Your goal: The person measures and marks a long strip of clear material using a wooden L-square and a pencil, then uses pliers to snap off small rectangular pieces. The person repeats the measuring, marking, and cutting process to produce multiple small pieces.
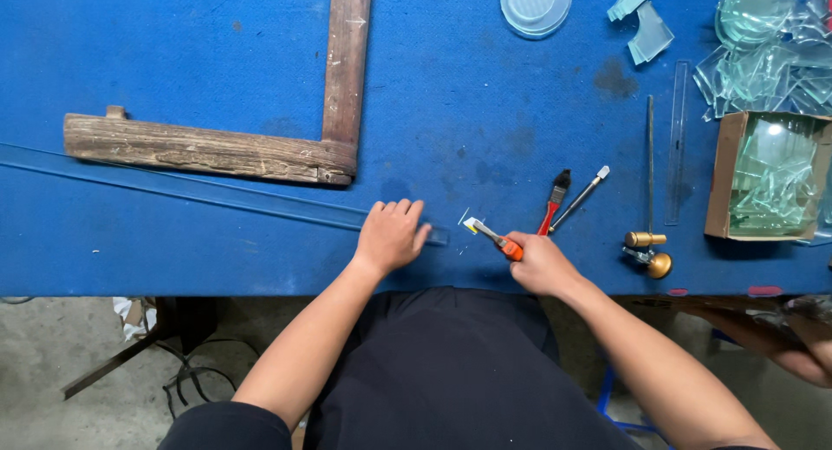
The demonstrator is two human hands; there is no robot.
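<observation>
My left hand (392, 234) lies flat, palm down, on the right end of a long narrow glass strip (199, 190) that runs across the blue table (217, 60). My right hand (539, 261) grips an orange-handled tool (496, 239) whose metal jaws hold a small glass chip just beyond the strip's right end. The strip's end under my left fingers is partly hidden.
A wooden L-shaped square (260, 151) lies behind the strip. Red-handled pliers (553, 206), a slim glass cutter (582, 195), a brass-knobbed rod tool (650, 242) and a clear ruler (677, 142) lie at right. A cardboard box of glass scraps (767, 177), loose shards (763, 56) and a round lid (535, 4) sit farther back.
</observation>
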